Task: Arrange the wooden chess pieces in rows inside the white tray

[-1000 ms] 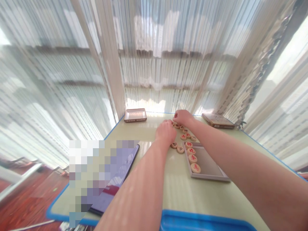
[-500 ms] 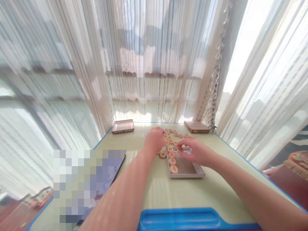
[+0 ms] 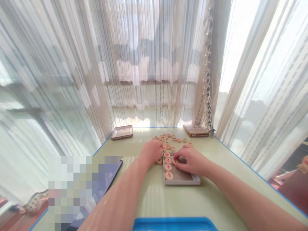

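A shallow open box (image 3: 183, 183) lies on the table in front of me. Along its left wall runs a column of several round Chinese chess pieces (image 3: 168, 167) with red characters. My right hand (image 3: 192, 160) pinches another chess piece (image 3: 175, 161) between thumb and fingers, inside the box just right of that column. At the box's far left corner is my left hand (image 3: 151, 151), its fingers curled; what they hold, if anything, is hidden. Below its fingers a piece with a dark character (image 3: 159, 160) rests on the table. Several loose pieces (image 3: 168, 146) lie scattered beyond the box.
A tablet-like device (image 3: 113, 175), partly pixelated, lies at the left. At the back stand an open box lid (image 3: 122, 132) on the left and a closed flat box (image 3: 196, 130) on the right. A blue tray edge (image 3: 173, 223) is nearest me. Sheer curtains (image 3: 149, 64) hang behind.
My right hand has brought its chess piece nearer to me inside the box. My left hand has drawn back from the scattered pieces toward the box's corner. The view has shifted slightly.
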Tool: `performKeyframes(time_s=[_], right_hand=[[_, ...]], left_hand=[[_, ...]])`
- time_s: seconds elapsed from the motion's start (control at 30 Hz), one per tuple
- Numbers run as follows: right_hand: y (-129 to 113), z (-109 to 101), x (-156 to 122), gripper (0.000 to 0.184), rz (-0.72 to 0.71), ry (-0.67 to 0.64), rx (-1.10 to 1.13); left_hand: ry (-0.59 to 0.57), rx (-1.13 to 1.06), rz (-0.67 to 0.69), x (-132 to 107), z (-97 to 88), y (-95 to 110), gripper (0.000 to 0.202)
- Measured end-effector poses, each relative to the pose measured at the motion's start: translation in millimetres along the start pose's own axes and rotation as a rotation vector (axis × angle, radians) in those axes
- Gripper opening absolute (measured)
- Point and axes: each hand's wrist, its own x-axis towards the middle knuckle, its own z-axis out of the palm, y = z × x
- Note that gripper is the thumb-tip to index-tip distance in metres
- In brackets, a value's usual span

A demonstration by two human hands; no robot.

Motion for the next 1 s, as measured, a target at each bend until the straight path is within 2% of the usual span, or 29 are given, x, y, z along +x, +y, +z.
performKeyframes(time_s=[0.2, 0.33, 0.43, 0.5, 0.7, 0.83, 1.0], right_hand=[[1.2, -0.9, -0.9, 0.017, -0.021, 0.022, -0.018], [0.1, 2.2, 0.1, 0.021, -0.043, 0.003, -0.012], [-0.6, 3.4, 1.0, 0.015, 0.006, 0.019, -0.044], [-1.1, 2.6, 1.4, 0.019, 0.029, 0.049, -0.072], [-2.0, 1.5, 1.1, 0.02, -0.017, 0.011, -0.065], [-0.6, 4.4, 2.9, 0.014, 0.012, 0.041, -0.084], [-0.4, 3.3, 5.8, 0.021, 0.064, 0.09, -0.141]], left_hand=[[-0.053, -0.004, -0.026, -4.5, -2.1, 5.6, 0.03], [-0.027, -0.007, -0.028, -5.7, -4.3, 5.4, 0.03], [-0.006, -0.011, 0.002, -5.7, -3.7, 4.7, 0.03], [-0.001, -0.012, 0.016, -5.2, -2.9, 4.5, 0.031], [-0.01, -0.015, -0.016, -4.1, -2.4, 5.2, 0.03], [0.003, -0.005, 0.024, -4.8, 0.2, 5.2, 0.029], [0.011, -0.028, 0.032, -4.7, 5.7, 6.2, 0.027]])
